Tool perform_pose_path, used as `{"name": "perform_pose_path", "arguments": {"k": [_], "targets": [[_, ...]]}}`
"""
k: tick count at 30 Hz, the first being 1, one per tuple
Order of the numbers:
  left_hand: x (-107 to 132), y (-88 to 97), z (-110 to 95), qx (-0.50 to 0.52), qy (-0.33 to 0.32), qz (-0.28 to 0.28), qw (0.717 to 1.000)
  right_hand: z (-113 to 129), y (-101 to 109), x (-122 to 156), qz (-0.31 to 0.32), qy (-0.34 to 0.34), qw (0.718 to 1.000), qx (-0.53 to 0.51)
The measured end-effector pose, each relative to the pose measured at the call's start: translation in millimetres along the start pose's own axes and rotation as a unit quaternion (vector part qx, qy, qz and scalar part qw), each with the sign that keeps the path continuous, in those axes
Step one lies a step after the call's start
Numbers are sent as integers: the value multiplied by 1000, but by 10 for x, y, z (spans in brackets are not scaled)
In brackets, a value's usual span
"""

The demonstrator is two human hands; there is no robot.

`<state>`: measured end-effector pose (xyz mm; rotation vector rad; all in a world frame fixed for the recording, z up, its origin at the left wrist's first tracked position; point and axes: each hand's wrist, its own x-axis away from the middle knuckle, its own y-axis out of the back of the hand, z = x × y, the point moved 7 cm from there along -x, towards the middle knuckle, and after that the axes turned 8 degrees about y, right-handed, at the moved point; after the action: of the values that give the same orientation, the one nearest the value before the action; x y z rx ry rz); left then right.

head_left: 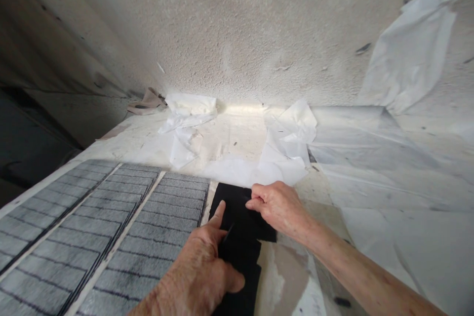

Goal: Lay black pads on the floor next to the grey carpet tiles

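Note:
A black piece of carpet tile (237, 227) lies backing-up on the floor beside rows of grey striped carpet tiles (111, 227). My left hand (202, 269) rests on the black piece's left edge, forefinger stretched out along it and thumb pressed on its lower part. My right hand (276, 207) sits on the upper right of the black piece with its fingers curled in a pinch. A thin dark blade-like thing seems to show between my hands, too small to name.
Crumpled white plastic sheeting (285, 148) covers the bare floor ahead and to the right. A rough plastered wall (237, 34) rises just behind it. More sheeting (411, 54) hangs on the wall at right. Dark shadowed space lies at far left.

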<state>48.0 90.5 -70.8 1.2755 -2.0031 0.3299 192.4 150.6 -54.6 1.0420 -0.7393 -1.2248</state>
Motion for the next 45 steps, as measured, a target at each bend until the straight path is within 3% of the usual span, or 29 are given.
{"name": "perform_pose_path", "arguments": {"k": [4, 10, 18, 22, 35, 45], "targets": [[32, -8, -40, 14, 21, -6, 1000, 3, 34, 32, -8, -25, 1000, 1], [152, 32, -126, -17, 45, -50, 998, -166, 79, 311, -63, -128, 990, -8], [111, 25, -48, -47, 85, -19, 995, -301, -3, 391, -84, -154, 983, -55], [92, 38, -52, -53, 68, -24, 996, -284, 13, 375, -88, -164, 981, -47], [-12, 158, 49, -41, 60, -40, 997, -199, 70, 356, -74, -162, 983, 50], [1, 121, 31, -75, 60, -37, 995, 107, 156, 472, -128, -61, 975, 171]]}}
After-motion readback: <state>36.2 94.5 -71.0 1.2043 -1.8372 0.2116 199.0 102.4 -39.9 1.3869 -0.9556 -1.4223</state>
